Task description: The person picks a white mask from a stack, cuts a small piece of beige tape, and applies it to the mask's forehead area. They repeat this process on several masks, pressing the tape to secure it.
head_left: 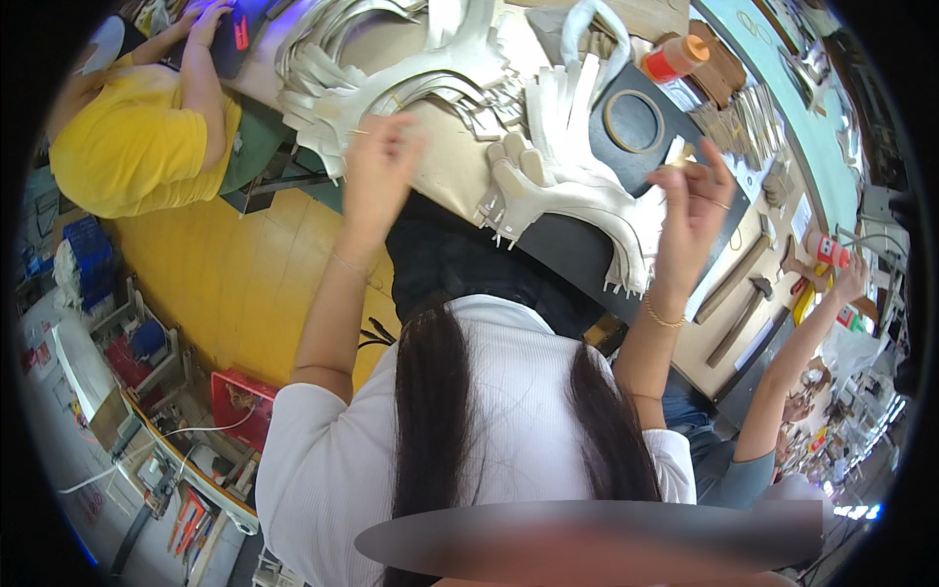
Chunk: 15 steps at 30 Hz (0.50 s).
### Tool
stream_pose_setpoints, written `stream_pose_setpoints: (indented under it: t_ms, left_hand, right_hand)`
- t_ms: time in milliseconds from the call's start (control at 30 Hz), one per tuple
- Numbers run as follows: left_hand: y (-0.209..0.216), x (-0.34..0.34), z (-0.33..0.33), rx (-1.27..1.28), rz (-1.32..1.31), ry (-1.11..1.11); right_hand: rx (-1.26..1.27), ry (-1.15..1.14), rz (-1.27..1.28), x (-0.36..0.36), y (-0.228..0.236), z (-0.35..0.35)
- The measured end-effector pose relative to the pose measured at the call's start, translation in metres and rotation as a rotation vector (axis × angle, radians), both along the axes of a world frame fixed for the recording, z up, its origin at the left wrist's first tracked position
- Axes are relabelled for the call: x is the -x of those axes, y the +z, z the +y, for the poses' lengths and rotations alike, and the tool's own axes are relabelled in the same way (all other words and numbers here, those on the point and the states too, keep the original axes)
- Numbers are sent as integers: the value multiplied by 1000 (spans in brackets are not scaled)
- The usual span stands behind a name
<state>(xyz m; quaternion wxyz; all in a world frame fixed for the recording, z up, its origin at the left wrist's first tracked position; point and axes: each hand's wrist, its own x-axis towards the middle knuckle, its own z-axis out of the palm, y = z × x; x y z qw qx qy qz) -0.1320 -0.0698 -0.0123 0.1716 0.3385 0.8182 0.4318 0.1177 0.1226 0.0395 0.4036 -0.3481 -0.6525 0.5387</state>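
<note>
My left hand (383,166) is raised at the table's near edge, beside a large pile of white curved leather-like pieces (337,103); its fingers are curled and smeared by motion. On the right, my right hand (693,201) is held up over the dark mat, thumb and fingers bent toward each other. A small pale scrap (680,153) shows at its fingertips, too little to name. Between my hands lies a second stack of white curved pieces (577,196), fanned out with narrow strips at its far side. Neither hand touches that stack visibly.
A tape roll (634,121) and an orange-capped bottle (677,59) stand beyond the stack. Two hammers (740,321) lie at the right. A person in yellow (147,142) works at the left; another person's arm (797,357) reaches in at the right. A red crate (243,406) is low left.
</note>
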Motion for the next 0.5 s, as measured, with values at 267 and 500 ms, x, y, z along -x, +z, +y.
stream_pose_setpoints:
  t_ms: [267,500]
  left_hand:
    - [-5,-80,22,117,53,-281]
    - [-12,-92,21,22,15,-194]
  right_hand:
    - [-45,266,-254,8,-28,-48]
    - [-328,329,-399,16,-48,-60]
